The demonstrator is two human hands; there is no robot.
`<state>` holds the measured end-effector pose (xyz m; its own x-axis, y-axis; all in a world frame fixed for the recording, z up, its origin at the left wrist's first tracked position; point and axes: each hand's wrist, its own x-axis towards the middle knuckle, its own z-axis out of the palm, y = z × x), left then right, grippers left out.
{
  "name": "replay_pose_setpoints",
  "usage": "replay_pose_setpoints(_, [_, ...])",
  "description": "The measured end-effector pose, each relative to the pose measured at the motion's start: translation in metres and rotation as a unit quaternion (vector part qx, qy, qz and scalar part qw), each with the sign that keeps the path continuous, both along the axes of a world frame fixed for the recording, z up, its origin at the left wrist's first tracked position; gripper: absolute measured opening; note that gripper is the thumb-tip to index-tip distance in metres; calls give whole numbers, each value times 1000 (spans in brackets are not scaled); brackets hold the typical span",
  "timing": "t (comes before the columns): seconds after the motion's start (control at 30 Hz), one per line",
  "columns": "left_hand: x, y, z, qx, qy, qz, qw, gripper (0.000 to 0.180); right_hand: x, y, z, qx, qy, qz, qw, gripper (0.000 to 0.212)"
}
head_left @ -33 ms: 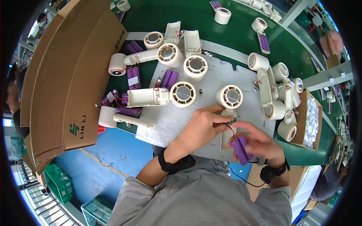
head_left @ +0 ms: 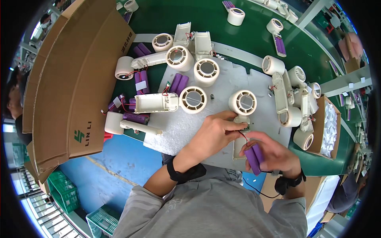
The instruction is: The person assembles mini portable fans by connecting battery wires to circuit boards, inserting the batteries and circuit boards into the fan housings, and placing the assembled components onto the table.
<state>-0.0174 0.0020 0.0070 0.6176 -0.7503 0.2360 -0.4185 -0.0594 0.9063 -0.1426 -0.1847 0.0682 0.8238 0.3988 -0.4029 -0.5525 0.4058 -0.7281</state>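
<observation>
A white handheld fan (head_left: pixel 242 102) lies with its round head away from me and its opened handle (head_left: pixel 238 150) toward me. At the neck of the handle, my left hand (head_left: pixel 212 133) is closed, thumb and index finger pinching by a small green circuit board (head_left: pixel 247 127). My right hand (head_left: pixel 278 154) grips a purple two-cell battery pack (head_left: pixel 254 159) over the handle's right side. Thin red and dark wires (head_left: pixel 243 136) run from the pack up to the left fingertips. The fingertips partly cover the board.
Several fans and open handle shells (head_left: pixel 156 102) with purple battery packs (head_left: pixel 179 83) lie to the left. More fans (head_left: pixel 289 116) are piled at right, beside a carton of small white pieces (head_left: pixel 329 127). A tall cardboard box (head_left: pixel 71 91) stands at left. Foam sheet (head_left: pixel 170 133) covers the green table.
My right hand and the battery pack have shifted very slightly. My left hand keeps its pinch at the board. The whole view has moved a little.
</observation>
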Motion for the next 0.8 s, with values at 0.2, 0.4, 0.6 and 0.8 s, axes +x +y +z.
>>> replay_pose_setpoints(0.2, [-4, 0, 5, 32, -25, 3, 999, 32, -8, -4, -6, -89, -77, 55, 992, 84])
replay_pose_setpoints(0.4, [-11, -3, 3, 22, -23, 24, 999, 29, -10, -4, -9, -394, -324, 28, 860, 78])
replay_pose_setpoints(0.6, [-5, -2, 17, 86, -39, 16, 995, 32, -13, 2, -14, -420, -292, -17, 859, 69])
replay_pose_setpoints(0.8, [1, -2, 9, 67, -3, 28, 997, 29, -7, 10, -26, -505, -355, -51, 785, 71])
